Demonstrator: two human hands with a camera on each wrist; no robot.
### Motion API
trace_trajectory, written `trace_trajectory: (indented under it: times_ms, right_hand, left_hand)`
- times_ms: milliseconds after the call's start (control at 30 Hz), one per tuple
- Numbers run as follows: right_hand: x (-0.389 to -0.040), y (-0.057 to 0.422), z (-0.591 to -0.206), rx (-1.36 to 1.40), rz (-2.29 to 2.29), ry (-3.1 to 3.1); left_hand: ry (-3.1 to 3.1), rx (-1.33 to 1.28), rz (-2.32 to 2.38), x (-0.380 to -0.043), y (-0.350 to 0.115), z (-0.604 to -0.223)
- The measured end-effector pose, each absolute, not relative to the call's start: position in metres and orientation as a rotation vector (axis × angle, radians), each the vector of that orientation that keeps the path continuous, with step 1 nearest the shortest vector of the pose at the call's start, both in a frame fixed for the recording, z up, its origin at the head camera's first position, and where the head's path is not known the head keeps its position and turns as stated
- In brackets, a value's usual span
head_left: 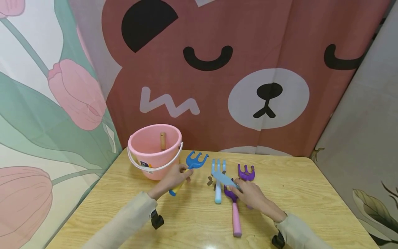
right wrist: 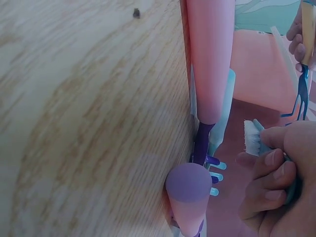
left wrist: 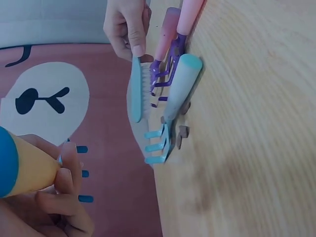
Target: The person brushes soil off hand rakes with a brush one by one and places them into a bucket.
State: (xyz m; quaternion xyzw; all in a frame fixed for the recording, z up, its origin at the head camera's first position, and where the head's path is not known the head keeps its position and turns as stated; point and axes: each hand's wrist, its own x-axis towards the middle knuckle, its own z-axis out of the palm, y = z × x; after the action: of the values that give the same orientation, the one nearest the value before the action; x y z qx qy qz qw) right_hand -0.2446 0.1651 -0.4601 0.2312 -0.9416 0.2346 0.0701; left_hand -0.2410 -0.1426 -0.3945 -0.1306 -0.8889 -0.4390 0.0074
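Note:
My left hand (head_left: 178, 174) grips a small blue hand rake (head_left: 194, 162) by its yellow handle, held over the table beside a pink bucket (head_left: 153, 139). In my right hand (head_left: 251, 193) is a light blue brush (head_left: 224, 178); its white bristles (right wrist: 252, 137) show in the right wrist view. Below the brush a light blue rake (left wrist: 181, 88) lies on the table. Two purple rakes with pink handles lie beside it, one with its tines (head_left: 246, 173) showing behind my right hand, the other with its handle (head_left: 236, 220) toward me. Small brown pieces (head_left: 210, 180) are scattered by the light blue rake.
The bucket stands at the table's back left, its white handle hanging over the front and a wooden stick (head_left: 163, 141) inside. A curtain with a bear print (head_left: 214, 131) hangs behind the wooden table (head_left: 192, 224). Printed cloths hang at both sides.

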Motion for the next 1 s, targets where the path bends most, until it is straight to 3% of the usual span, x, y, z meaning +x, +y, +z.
trace_trajectory:
  times_ms: [733, 1000]
  right_hand:
    - [-0.243, 0.165, -0.459, 0.731, 0.72, -2.832]
    - [-0.243, 0.166, -0.458, 0.722, 0.716, -2.831]
  left_hand:
    - [-2.755, -0.472, -1.355, -0.245, -0.154, -0.345]
    - [-2.765, -0.339, -1.368, -0.247, -0.169, -0.321]
